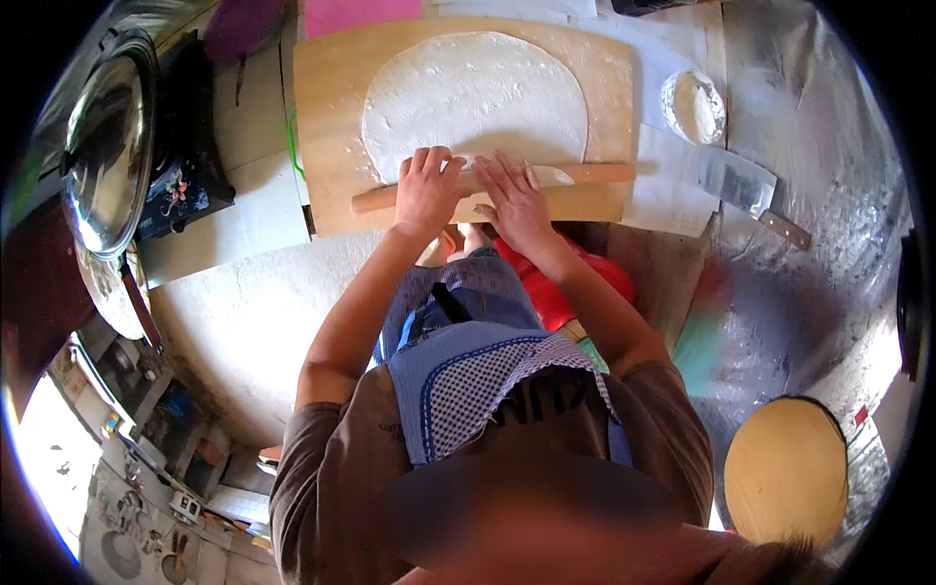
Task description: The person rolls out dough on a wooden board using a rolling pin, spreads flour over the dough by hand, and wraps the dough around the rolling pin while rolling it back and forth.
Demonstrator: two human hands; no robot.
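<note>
A wide, thin round of floured dough [473, 93] lies on a wooden board [327, 107]. Across its near edge rests a rolling pin [600, 174], tilted slightly, with dough at its middle. My left hand [426, 190] is on the pin left of centre, its fingers bent over the wood. Beside it, my right hand [514, 200] lies on the pin and the dough edge with fingers extended and slightly apart. The two hands are close together. Whether the dough is wrapped round the pin under my hands is hidden.
Right of the board are a bowl of flour [694, 107] and a cleaver [741, 183]. A round wooden board [786, 470] stands at the lower right. On the left is a lidded pan [109, 156] by a black stove [190, 166].
</note>
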